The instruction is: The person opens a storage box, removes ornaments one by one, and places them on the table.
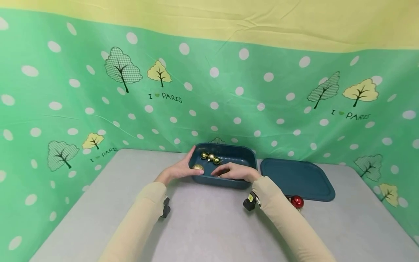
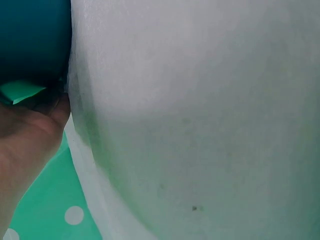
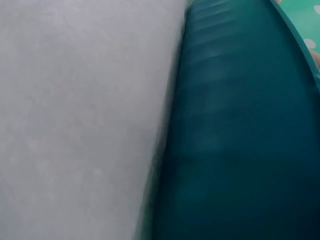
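Observation:
A dark blue rectangular box (image 1: 224,182) stands near the back of the table. My left hand (image 1: 179,169) holds its left end, with the fingers along the outer side and the thumb over the front corner. Beside that thumb, inside the box, lies a glittery gold ball ornament (image 1: 198,167). Several smaller shiny gold balls (image 1: 211,157) lie farther back in it. My right hand (image 1: 236,171) reaches over the front rim with bent fingers pointing down into the box; its fingertips are partly hidden, and I cannot tell whether they hold anything. The box's outer wall (image 3: 225,125) fills much of the right wrist view.
A flat blue lid (image 1: 294,178) lies on the grey table (image 1: 203,225) to the right of the box. In front of the lid, partly behind the right sleeve, is a shiny red ball ornament (image 1: 297,201). A green dotted cloth (image 1: 239,91) hangs behind the table.

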